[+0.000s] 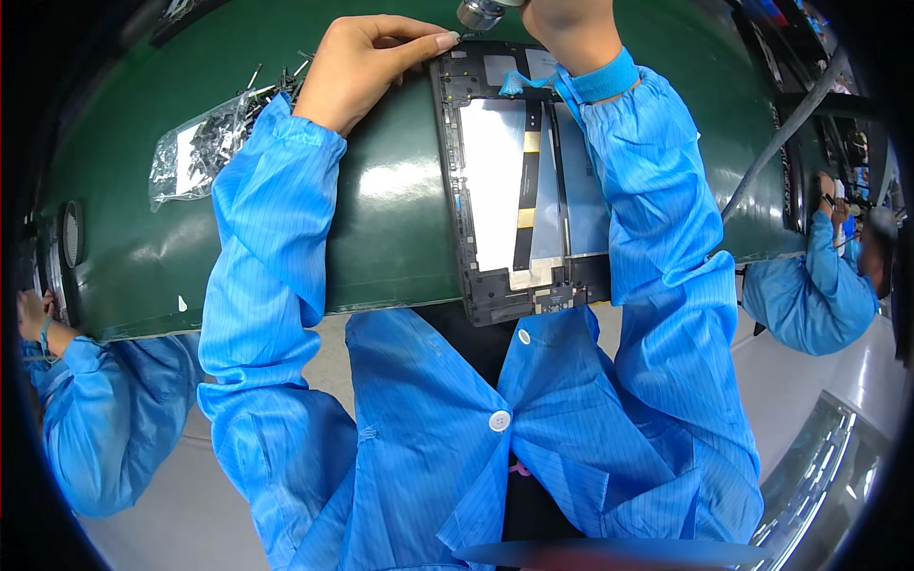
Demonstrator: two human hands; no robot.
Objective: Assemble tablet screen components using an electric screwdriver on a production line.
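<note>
An opened tablet (493, 162) lies on the green bench in front of me, its inside facing up, with silver plates, a dark ribbon strip and yellow tape showing. Its near end reaches the bench's front edge. At its far left corner my left hand (367, 67) has thumb and forefinger pressed together; whatever they pinch is too small to make out. My right hand (574, 33), partly cut off by the upper edge, grips an electric screwdriver (479, 13). The silver nose of this tool points down beside my left fingertips, over that corner. A blue strap (606, 78) circles my right wrist.
Left of my left forearm, a clear plastic bag (195, 157) sits by a heap of small dark parts (271, 95). A grey cable (785, 128) crosses the right side. Co-workers in blue sleeves sit at the far left (114, 409) and right (809, 285).
</note>
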